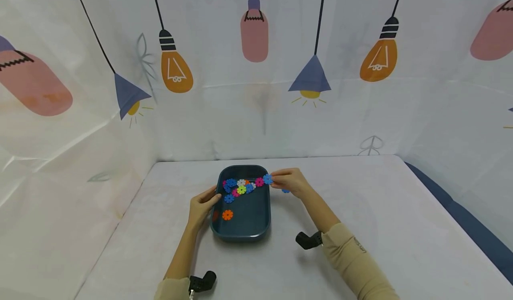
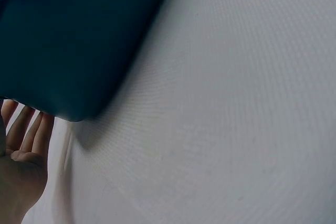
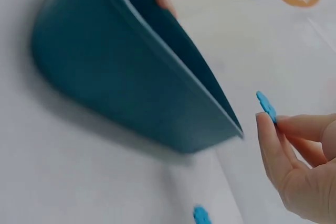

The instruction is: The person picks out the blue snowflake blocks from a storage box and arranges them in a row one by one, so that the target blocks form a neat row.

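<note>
A dark teal plastic basin (image 1: 246, 223) sits on the table and holds several colourful flower-shaped plastic discs, such as a yellow-green disc (image 1: 241, 189) and an orange disc (image 1: 227, 214). My left hand (image 1: 201, 207) grips its left rim, thumb over the edge; the left wrist view shows the fingers (image 2: 38, 132) against the outer wall. Beside the right rim, my right hand (image 1: 290, 182) pinches a blue disc (image 3: 266, 107) between thumb and fingertips. Below that hand, another blue disc (image 1: 285, 191) lies on the table outside the basin, partly hidden in the head view.
The white-covered table (image 1: 360, 211) extends around the basin. A white sheet wall (image 1: 224, 113) printed with lamps and bulbs stands behind and at the sides. Black wrist mounts (image 1: 308, 240) stick out from both sleeves.
</note>
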`<state>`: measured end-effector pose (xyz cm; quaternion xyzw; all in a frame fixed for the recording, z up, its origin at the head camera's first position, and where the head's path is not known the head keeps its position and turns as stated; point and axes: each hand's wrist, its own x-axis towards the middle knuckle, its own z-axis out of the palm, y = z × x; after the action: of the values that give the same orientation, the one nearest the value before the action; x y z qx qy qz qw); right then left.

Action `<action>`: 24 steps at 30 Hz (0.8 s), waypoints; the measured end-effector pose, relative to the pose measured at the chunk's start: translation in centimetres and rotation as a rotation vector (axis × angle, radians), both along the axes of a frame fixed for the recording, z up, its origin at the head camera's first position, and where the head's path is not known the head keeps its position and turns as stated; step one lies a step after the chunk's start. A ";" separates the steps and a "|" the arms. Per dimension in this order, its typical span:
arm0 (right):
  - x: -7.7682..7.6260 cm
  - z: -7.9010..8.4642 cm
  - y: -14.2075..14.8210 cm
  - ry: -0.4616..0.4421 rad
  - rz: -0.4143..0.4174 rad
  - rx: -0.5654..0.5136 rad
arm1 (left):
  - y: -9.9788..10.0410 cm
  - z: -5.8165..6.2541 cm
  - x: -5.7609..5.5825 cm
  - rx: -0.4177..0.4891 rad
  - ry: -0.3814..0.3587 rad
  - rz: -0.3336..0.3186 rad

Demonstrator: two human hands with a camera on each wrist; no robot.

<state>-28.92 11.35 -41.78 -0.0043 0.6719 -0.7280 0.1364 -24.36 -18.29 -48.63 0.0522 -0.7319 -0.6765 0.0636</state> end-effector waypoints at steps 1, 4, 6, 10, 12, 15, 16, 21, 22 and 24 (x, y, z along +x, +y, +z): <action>0.0 0.0 0.6 0.004 0.001 0.004 | 0.0 0.0 0.0 0.003 -0.001 -0.002; 0.1 -0.2 2.4 0.007 0.001 0.016 | 0.0 0.0 0.0 0.002 -0.006 -0.003; 0.2 -0.2 3.5 0.017 0.010 0.022 | 0.0 0.0 0.0 0.002 -0.007 -0.004; 0.4 -0.2 5.4 0.025 0.018 0.026 | -0.1 -0.1 -0.1 0.001 -0.007 -0.002; 0.5 -0.3 6.3 0.027 0.020 0.033 | -0.1 -0.1 -0.1 0.001 -0.008 0.001; 0.6 -0.4 7.5 0.017 0.009 0.036 | -0.2 -0.1 -0.1 0.004 -0.007 0.005; 0.7 -0.5 8.0 0.015 0.008 0.036 | -0.2 -0.1 -0.1 0.005 -0.007 0.005; 0.8 -1.0 10.0 0.007 -0.011 0.034 | -0.2 -0.1 -0.1 0.010 -0.008 0.000; 0.9 -1.2 10.3 0.004 -0.021 0.032 | -0.2 -0.1 -0.1 0.011 -0.009 0.000; 1.0 -1.3 10.9 0.003 -0.027 0.030 | -0.1 -0.1 -0.1 0.011 -0.010 0.002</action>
<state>-27.95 22.27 -43.11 0.0058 0.6830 -0.7195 0.1254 -24.48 -18.43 -48.74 0.0568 -0.7283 -0.6803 0.0602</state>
